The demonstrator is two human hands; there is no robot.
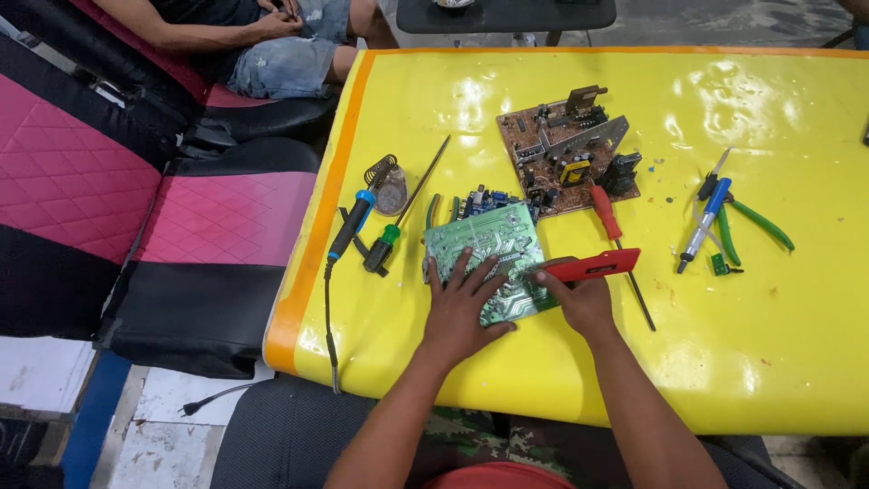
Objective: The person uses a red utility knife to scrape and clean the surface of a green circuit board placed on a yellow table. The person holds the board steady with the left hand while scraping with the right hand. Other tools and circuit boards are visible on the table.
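A person at a yellow table (742, 362) presses the left hand (462, 303), fingers spread flat and open, onto a green circuit board (484, 244) lying solder-side up near the table's front edge, while the right hand (579, 299) is closed around a red flat-handled tool (593, 264) whose tip meets the board's edge at about three o'clock. From the board, a brown circuit board (561, 149) crowded with components sits at one o'clock, a red-handled screwdriver (615, 231) lies just beside the right hand, and a green-handled screwdriver (387, 240) and a blue-handled soldering iron (351, 226) rest at nine o'clock, the iron's cord trailing off the table edge. Green-handled pliers (756, 226) and a blue-and-white pen-like tool (704, 225) lie well apart at three o'clock. Another person sits on a pink and black seat (217, 226) at eleven o'clock. To work the board well, a steady flat palm seems key, holding it from sliding while the tool is kept low and controlled so it does not slip across the fine traces.
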